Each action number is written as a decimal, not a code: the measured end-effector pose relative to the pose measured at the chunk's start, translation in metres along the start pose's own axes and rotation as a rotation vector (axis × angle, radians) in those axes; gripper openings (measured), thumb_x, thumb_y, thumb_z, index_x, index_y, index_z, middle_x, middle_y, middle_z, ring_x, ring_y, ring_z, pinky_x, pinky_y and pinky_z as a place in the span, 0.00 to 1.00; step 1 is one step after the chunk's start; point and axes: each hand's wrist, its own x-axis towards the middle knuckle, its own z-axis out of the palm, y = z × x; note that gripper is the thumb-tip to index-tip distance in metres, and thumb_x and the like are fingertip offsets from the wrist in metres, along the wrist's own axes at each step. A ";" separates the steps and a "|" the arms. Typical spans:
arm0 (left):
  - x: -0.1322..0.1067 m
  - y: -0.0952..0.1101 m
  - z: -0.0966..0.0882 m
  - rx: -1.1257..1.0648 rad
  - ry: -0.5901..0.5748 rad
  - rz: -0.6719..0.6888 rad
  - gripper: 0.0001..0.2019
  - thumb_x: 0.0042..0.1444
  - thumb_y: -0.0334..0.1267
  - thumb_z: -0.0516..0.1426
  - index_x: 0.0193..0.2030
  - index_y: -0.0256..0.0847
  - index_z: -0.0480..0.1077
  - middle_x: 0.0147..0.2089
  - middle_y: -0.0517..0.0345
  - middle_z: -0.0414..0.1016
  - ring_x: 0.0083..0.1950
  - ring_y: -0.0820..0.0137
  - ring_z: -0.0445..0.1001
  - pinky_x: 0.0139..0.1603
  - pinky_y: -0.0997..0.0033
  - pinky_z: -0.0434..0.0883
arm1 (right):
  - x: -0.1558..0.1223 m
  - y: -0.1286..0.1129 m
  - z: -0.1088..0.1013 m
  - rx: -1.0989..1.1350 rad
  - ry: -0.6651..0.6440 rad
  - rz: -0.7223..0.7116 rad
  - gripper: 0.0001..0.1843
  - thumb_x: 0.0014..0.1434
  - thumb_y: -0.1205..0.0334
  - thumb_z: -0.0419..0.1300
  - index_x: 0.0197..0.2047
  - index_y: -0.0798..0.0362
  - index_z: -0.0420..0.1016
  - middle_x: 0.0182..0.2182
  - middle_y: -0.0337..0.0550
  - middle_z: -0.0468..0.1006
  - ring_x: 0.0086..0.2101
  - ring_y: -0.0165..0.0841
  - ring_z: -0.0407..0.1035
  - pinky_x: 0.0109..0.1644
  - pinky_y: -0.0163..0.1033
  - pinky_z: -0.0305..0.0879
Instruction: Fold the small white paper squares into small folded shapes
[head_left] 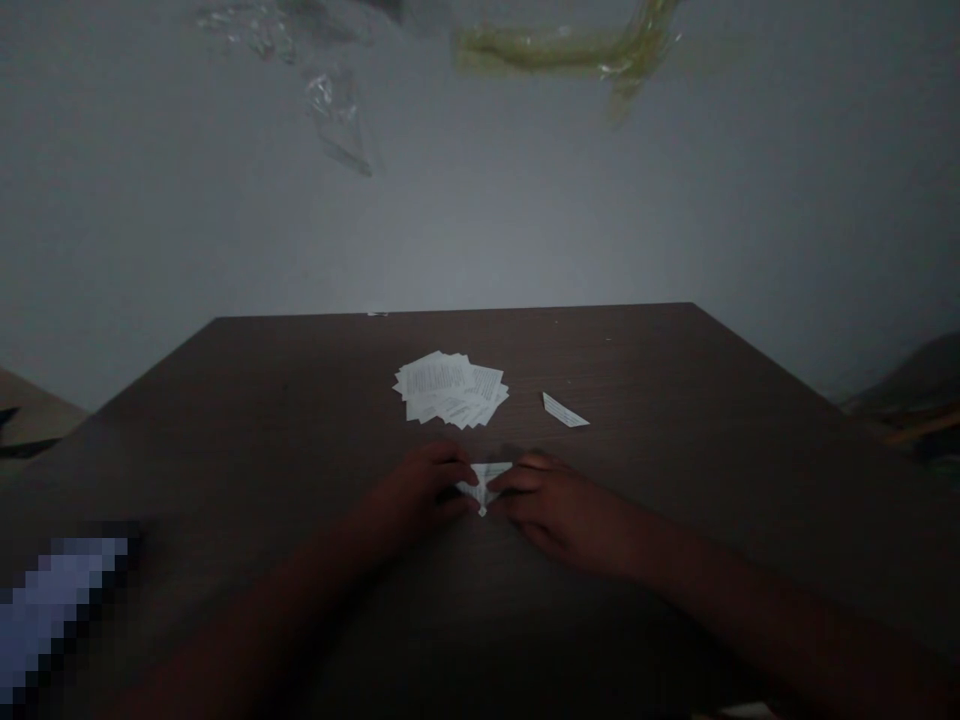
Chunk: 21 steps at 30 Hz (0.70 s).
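A small folded piece of printed paper [485, 482] lies on the dark wooden table [675, 500], near its middle. My left hand [424, 490] pinches the paper's left side with curled fingers. My right hand [551, 505] presses on its right side, fingers together. Both hands rest on the table top. Just beyond them lies a loose pile of printed paper squares [450, 390]. A single folded paper strip [564, 411] lies to the right of the pile.
A pale wall [480, 230] stands right behind the table's far edge, with bits of clear and yellowish tape [570, 50] stuck high on it. Dim shapes show past the table's right edge [915, 400]. The scene is dark.
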 end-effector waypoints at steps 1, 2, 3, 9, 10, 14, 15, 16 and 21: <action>0.000 0.000 0.000 -0.002 0.003 0.000 0.08 0.77 0.34 0.73 0.58 0.47 0.90 0.66 0.50 0.89 0.67 0.52 0.88 0.76 0.51 0.83 | 0.000 0.000 0.000 -0.001 0.004 0.001 0.22 0.82 0.73 0.67 0.71 0.47 0.92 0.67 0.52 0.93 0.65 0.47 0.85 0.76 0.56 0.78; 0.000 0.000 0.000 -0.006 0.003 0.005 0.08 0.77 0.34 0.72 0.59 0.47 0.90 0.66 0.50 0.89 0.66 0.52 0.88 0.76 0.51 0.83 | 0.000 0.000 0.000 -0.004 0.003 0.004 0.22 0.82 0.73 0.67 0.70 0.47 0.92 0.67 0.52 0.93 0.65 0.47 0.85 0.77 0.56 0.78; 0.000 0.000 0.000 -0.013 0.004 0.010 0.08 0.77 0.34 0.72 0.59 0.47 0.90 0.66 0.50 0.89 0.66 0.53 0.89 0.75 0.52 0.84 | 0.000 -0.001 0.000 -0.008 -0.001 0.004 0.22 0.81 0.73 0.67 0.70 0.47 0.93 0.67 0.53 0.93 0.65 0.47 0.85 0.77 0.57 0.78; 0.001 -0.003 0.001 -0.023 0.013 0.006 0.09 0.76 0.33 0.74 0.59 0.47 0.90 0.65 0.51 0.89 0.64 0.54 0.89 0.74 0.52 0.84 | 0.000 -0.003 0.005 -0.061 -0.006 0.012 0.24 0.81 0.74 0.69 0.72 0.47 0.92 0.66 0.53 0.93 0.65 0.51 0.84 0.74 0.59 0.81; 0.001 -0.004 0.001 -0.024 0.009 0.001 0.09 0.75 0.33 0.74 0.59 0.48 0.91 0.65 0.51 0.89 0.65 0.53 0.89 0.75 0.51 0.84 | 0.000 -0.003 0.006 -0.072 -0.005 0.015 0.24 0.81 0.73 0.69 0.72 0.46 0.92 0.66 0.53 0.92 0.65 0.51 0.83 0.73 0.59 0.82; 0.001 -0.006 0.003 -0.054 0.019 -0.036 0.10 0.74 0.33 0.74 0.58 0.49 0.91 0.65 0.51 0.89 0.66 0.53 0.89 0.77 0.48 0.84 | 0.000 -0.005 0.010 -0.133 -0.011 0.011 0.25 0.81 0.72 0.70 0.74 0.45 0.92 0.67 0.54 0.92 0.64 0.52 0.83 0.72 0.60 0.82; 0.001 -0.006 0.003 -0.068 0.028 -0.044 0.10 0.73 0.33 0.75 0.57 0.49 0.91 0.65 0.51 0.89 0.66 0.53 0.89 0.77 0.49 0.84 | 0.000 -0.006 0.011 -0.153 -0.015 0.014 0.25 0.82 0.71 0.71 0.76 0.45 0.91 0.67 0.55 0.91 0.64 0.53 0.83 0.72 0.60 0.82; 0.001 -0.004 0.002 -0.085 0.035 -0.051 0.09 0.73 0.34 0.75 0.56 0.50 0.91 0.65 0.52 0.90 0.65 0.53 0.89 0.76 0.50 0.84 | 0.001 -0.007 0.013 -0.173 -0.020 0.020 0.26 0.82 0.69 0.71 0.77 0.46 0.90 0.68 0.56 0.91 0.64 0.54 0.83 0.71 0.61 0.82; 0.001 0.005 0.001 -0.153 0.075 -0.093 0.07 0.72 0.36 0.74 0.53 0.49 0.91 0.65 0.51 0.90 0.62 0.54 0.90 0.72 0.53 0.85 | 0.004 -0.010 0.017 -0.209 -0.049 0.055 0.30 0.81 0.68 0.73 0.82 0.47 0.86 0.69 0.59 0.91 0.64 0.57 0.83 0.69 0.63 0.83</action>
